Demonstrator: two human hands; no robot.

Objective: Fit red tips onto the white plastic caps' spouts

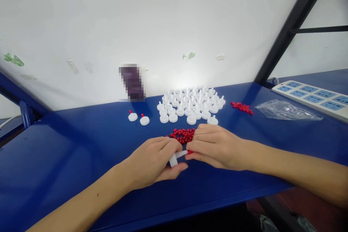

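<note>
My left hand [157,159] is closed round the wide base of a white nozzle cap [173,160], whose thin spout points to the right. Between the thumb and fingers of my right hand [217,146] is a small red tip cap [190,152], touching the end of that spout. Just behind both hands lies a pile of loose red tip caps [182,136], partly hidden by my fingers. Many white nozzle caps [189,110] stand upright in a group farther back. To their left are two white nozzle caps [144,120] with red tips on their spouts.
A smaller heap of red pieces [241,108] lies at the right, beside a clear plastic bag [285,110] and a white power strip [312,96]. A blurred dark object [133,82] leans on the wall. A black frame post [282,30] rises at the right.
</note>
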